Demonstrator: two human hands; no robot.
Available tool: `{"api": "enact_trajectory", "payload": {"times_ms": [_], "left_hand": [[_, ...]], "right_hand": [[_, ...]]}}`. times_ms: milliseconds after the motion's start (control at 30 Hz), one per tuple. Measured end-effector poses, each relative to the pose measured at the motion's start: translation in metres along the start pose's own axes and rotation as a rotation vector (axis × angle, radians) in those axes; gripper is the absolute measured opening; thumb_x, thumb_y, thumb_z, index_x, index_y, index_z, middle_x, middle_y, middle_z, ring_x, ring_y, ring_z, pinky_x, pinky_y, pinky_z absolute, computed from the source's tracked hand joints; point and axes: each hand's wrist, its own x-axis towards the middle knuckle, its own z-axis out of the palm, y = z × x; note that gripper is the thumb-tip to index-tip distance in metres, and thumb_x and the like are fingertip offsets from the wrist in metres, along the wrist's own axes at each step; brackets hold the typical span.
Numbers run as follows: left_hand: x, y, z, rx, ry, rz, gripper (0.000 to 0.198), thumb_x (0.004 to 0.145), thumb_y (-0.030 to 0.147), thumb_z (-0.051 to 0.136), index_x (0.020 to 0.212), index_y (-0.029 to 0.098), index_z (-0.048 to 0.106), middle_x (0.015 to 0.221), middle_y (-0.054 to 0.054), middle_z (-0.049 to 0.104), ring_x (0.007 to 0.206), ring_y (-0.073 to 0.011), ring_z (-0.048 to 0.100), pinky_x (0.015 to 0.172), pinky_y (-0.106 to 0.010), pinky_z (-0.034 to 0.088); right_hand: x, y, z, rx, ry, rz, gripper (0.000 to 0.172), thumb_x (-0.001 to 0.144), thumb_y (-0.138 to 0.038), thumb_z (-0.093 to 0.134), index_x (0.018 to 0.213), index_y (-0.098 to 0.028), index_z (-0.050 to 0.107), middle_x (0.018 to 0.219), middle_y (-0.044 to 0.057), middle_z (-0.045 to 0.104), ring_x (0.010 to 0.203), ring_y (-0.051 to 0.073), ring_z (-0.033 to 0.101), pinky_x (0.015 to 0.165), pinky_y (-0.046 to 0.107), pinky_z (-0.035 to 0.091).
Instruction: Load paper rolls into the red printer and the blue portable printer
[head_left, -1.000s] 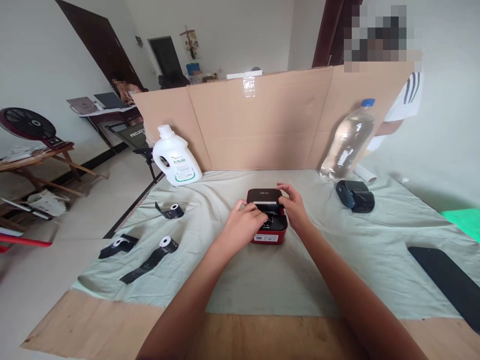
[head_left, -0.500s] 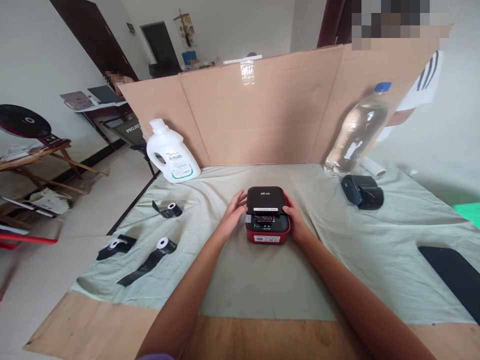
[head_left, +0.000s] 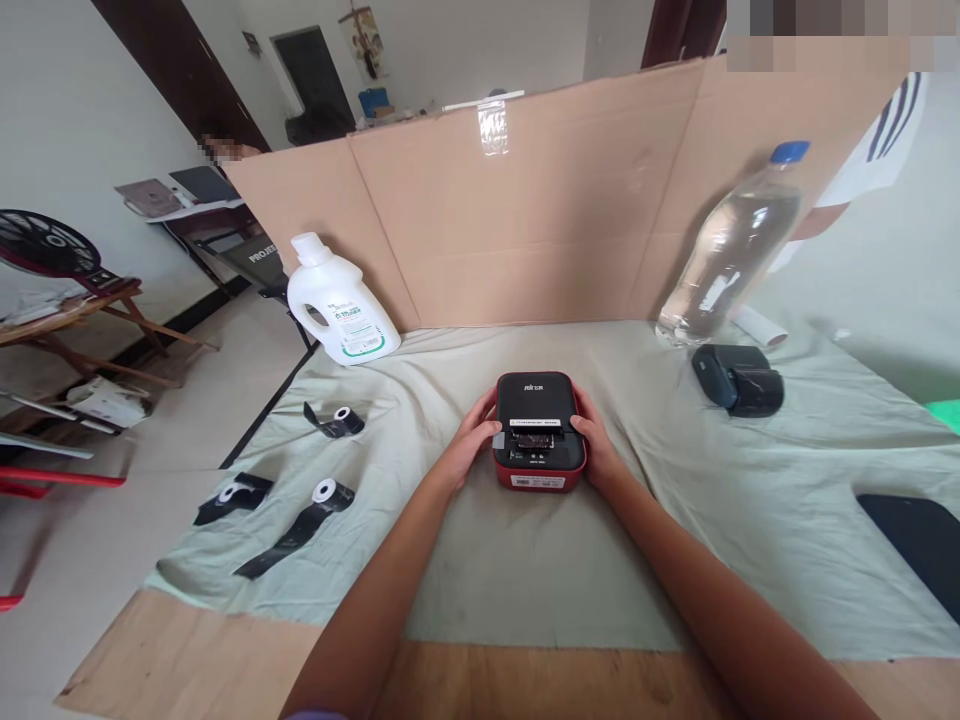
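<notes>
While the red-and-black device rests flat on the cloth in the middle of the bench, our left hand is clamped on its left side, thumb at the upper edge, and our right hand is clamped on its right side in the same way. The black lid lies down over the rear part, a white label along its front edge, and dark patterned material shows in the slot just before it. Well to the left we have a rear roll, a leftmost roll and a long-tailed roll, all black, their loose ends trailing. Behind them a white jug stands before the cardboard panel; to the right we see a clear bottle, a white tube, a dark gadget and, nearer us, a black slab.
</notes>
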Motion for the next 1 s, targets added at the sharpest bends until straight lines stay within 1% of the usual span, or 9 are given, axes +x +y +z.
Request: {"api": "enact_trajectory", "payload": {"times_ms": [100,167,400,467,567,667,900,967,1000], "left_hand": [[0.0,-0.003,-0.001,0.001,0.022,-0.031,0.068,0.088,0.038,0.057,0.153,0.034,0.035,0.161,0.001,0.033,0.146,-0.0277,0.037,0.115,-0.045,0.039],[-0.001,-0.004,-0.001,0.023,0.032,-0.039,0.067,0.088,0.04,0.057,0.152,0.036,0.037,0.162,0.002,0.033,0.145,-0.0278,0.037,0.115,-0.046,0.039],[0.0,-0.003,-0.003,0.102,0.021,-0.026,0.067,0.087,0.035,0.055,0.151,0.038,0.037,0.162,0.003,0.032,0.141,-0.0274,0.043,0.111,-0.045,0.044],[0.001,-0.003,-0.003,0.125,0.025,-0.013,0.068,0.086,0.033,0.054,0.152,0.037,0.036,0.162,0.003,0.032,0.142,-0.0272,0.041,0.112,-0.045,0.043],[0.001,-0.002,-0.002,0.112,0.022,0.021,0.069,0.085,0.029,0.055,0.152,0.034,0.038,0.162,0.002,0.032,0.147,-0.026,0.034,0.117,-0.043,0.037],[0.001,-0.001,-0.001,0.084,0.018,0.025,0.069,0.084,0.027,0.056,0.151,0.032,0.039,0.162,0.001,0.033,0.149,-0.0253,0.031,0.12,-0.042,0.033],[0.001,-0.001,0.001,0.087,0.016,0.0,0.069,0.084,0.03,0.055,0.152,0.033,0.038,0.161,0.001,0.034,0.147,-0.0271,0.034,0.117,-0.044,0.036],[0.002,0.002,-0.004,0.146,0.014,-0.007,0.069,0.084,0.031,0.057,0.151,0.032,0.039,0.16,-0.001,0.035,0.147,-0.0282,0.035,0.117,-0.046,0.036],[0.002,0.005,-0.009,0.194,0.037,0.008,0.07,0.084,0.032,0.057,0.152,0.031,0.039,0.16,-0.003,0.037,0.146,-0.0286,0.036,0.117,-0.046,0.035]], "right_hand": [[-0.003,-0.002,0.002,0.01,-0.003,0.002,0.065,0.085,-0.06,0.053,0.142,-0.031,0.046,0.153,0.002,0.048,0.142,0.026,0.042,0.117,0.045,0.036],[-0.004,-0.004,0.003,0.009,-0.003,-0.009,0.064,0.086,-0.06,0.054,0.142,-0.031,0.048,0.152,0.002,0.048,0.142,0.026,0.042,0.117,0.044,0.035],[-0.003,-0.003,0.0,-0.026,-0.022,0.009,0.066,0.086,-0.052,0.051,0.147,-0.029,0.042,0.153,0.001,0.047,0.142,0.026,0.042,0.117,0.045,0.036],[-0.002,-0.001,-0.001,-0.001,-0.033,-0.004,0.065,0.084,-0.048,0.053,0.146,-0.03,0.043,0.153,0.001,0.047,0.141,0.026,0.043,0.117,0.045,0.036],[0.0,0.003,-0.003,0.033,-0.041,-0.015,0.064,0.081,-0.043,0.058,0.143,-0.031,0.046,0.151,0.001,0.049,0.14,0.028,0.044,0.117,0.046,0.036],[0.001,0.004,-0.005,0.039,-0.03,-0.011,0.062,0.08,-0.042,0.06,0.14,-0.032,0.049,0.15,0.001,0.051,0.14,0.028,0.045,0.117,0.046,0.036],[0.0,0.002,-0.005,0.031,-0.016,-0.002,0.062,0.082,-0.044,0.058,0.141,-0.03,0.048,0.151,0.002,0.049,0.14,0.027,0.044,0.117,0.046,0.036],[-0.001,0.0,-0.004,0.014,-0.015,0.008,0.063,0.082,-0.045,0.057,0.142,-0.03,0.047,0.152,0.002,0.049,0.141,0.027,0.044,0.117,0.046,0.037],[-0.001,-0.001,-0.004,0.01,-0.019,0.015,0.064,0.082,-0.046,0.057,0.143,-0.03,0.046,0.152,0.002,0.049,0.141,0.028,0.044,0.117,0.046,0.037]]}}
